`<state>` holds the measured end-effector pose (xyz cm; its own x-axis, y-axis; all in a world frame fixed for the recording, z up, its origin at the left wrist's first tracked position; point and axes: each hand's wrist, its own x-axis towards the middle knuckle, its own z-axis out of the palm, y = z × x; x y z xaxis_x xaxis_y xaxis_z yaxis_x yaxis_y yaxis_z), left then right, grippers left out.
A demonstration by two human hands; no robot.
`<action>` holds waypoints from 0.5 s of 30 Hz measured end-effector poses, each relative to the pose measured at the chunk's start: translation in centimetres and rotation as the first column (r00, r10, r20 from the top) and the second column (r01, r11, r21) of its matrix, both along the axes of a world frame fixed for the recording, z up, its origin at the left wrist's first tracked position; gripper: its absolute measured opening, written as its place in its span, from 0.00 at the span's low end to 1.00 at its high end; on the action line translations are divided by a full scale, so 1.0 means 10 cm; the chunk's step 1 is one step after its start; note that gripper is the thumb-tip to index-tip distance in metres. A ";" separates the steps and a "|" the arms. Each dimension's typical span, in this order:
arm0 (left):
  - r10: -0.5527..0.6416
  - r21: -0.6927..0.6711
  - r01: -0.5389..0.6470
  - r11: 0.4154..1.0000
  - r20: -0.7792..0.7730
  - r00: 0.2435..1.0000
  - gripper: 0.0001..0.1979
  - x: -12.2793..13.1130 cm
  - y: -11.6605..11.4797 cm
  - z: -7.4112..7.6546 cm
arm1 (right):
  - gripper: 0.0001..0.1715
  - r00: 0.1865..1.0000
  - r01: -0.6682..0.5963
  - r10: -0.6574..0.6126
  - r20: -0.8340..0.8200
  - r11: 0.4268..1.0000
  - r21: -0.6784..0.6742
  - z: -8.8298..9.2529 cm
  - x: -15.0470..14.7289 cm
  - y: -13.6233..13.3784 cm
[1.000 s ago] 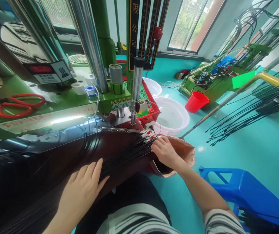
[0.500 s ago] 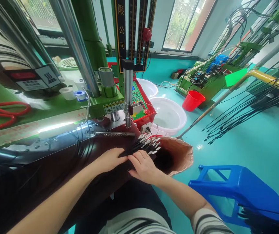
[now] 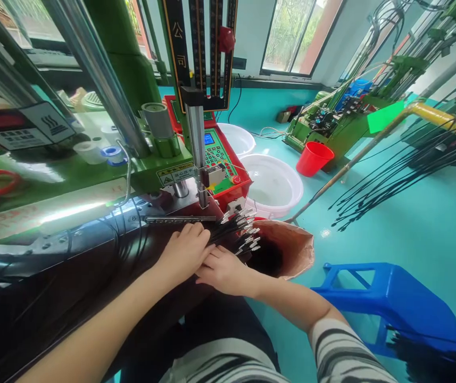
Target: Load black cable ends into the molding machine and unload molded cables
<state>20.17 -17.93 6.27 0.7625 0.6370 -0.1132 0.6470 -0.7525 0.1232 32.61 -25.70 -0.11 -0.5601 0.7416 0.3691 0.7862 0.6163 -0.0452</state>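
A bundle of black cables (image 3: 224, 230) with silvery connector ends lies across the dark bench surface (image 3: 76, 282), its tips pointing right. My left hand (image 3: 185, 247) is closed over the cables from the left, fingers curled. Right beside it, my right hand (image 3: 223, 270) is wrapped round the lower part of the bundle, its fingertips meeting the left hand. The connectors (image 3: 251, 239) fan out in an upper and a lower cluster beyond the hands. The hands hide the middle of the bundle.
An open brown paper sack (image 3: 297, 250) stands just right of the bench. Behind it are a white tub (image 3: 271, 183) and a red control panel (image 3: 235, 181). A blue stool (image 3: 395, 303) is at right. Cables hang from a yellow pole (image 3: 443, 118). The green press (image 3: 148, 175) rises at left.
My left hand has moved up and over the cables, its fingers more curled. My right hand has shifted slightly left and down. The connector ends have spread into two clusters. The view has shifted a little.
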 end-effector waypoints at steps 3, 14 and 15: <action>0.073 0.030 -0.073 0.997 0.005 0.997 0.22 -0.21 0.02 -0.16 | 0.14 1.000 -0.018 0.018 0.003 1.000 -0.006 0.06 0.10 -0.02; 0.064 0.164 -0.091 0.982 0.162 0.985 0.20 -0.65 -0.41 -0.46 | 0.11 0.890 0.395 -0.384 -0.244 0.919 -0.005 0.04 1.06 0.02; 0.053 0.174 -0.086 0.981 0.186 0.981 0.19 -0.63 -0.39 -0.47 | 0.12 0.865 0.432 -0.417 -0.278 0.902 -0.009 0.06 1.11 0.03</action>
<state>13.84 -21.87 1.56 0.7127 0.6868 0.1431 0.6785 -0.7266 0.1079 43.75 -25.44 0.46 -0.0701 0.8611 0.5036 0.9348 0.2329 -0.2680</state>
